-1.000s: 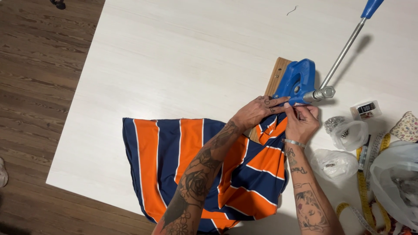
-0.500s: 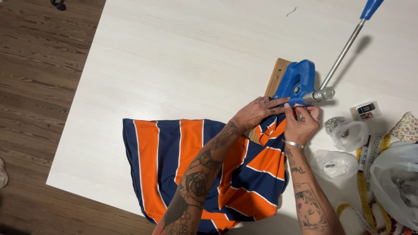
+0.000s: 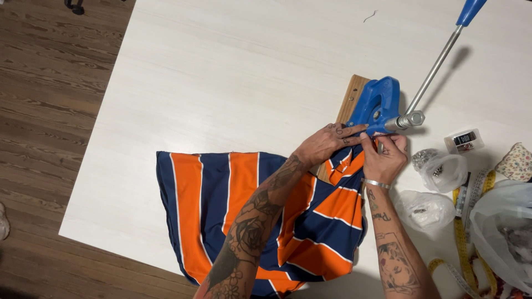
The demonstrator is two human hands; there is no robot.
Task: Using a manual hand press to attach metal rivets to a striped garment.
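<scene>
Positioning the striped fabric (image 3: 260, 216) under the blue snap press (image 3: 377, 104), your left hand (image 3: 328, 145) and right hand (image 3: 385, 156) pinch its edge near the desk's (image 3: 233, 77) right edge; next calls for steady alignment.

White table (image 3: 233, 72): striped garment (image 3: 221, 205), blue press (image 3: 377, 102), bags (image 3: 438, 166).

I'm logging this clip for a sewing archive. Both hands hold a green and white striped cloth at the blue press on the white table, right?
Not quite: the head view shows the striped cloth is orange and navy, not green and white. The rest stands: the left hand and right hand hold it at the blue press on the white table.
</scene>
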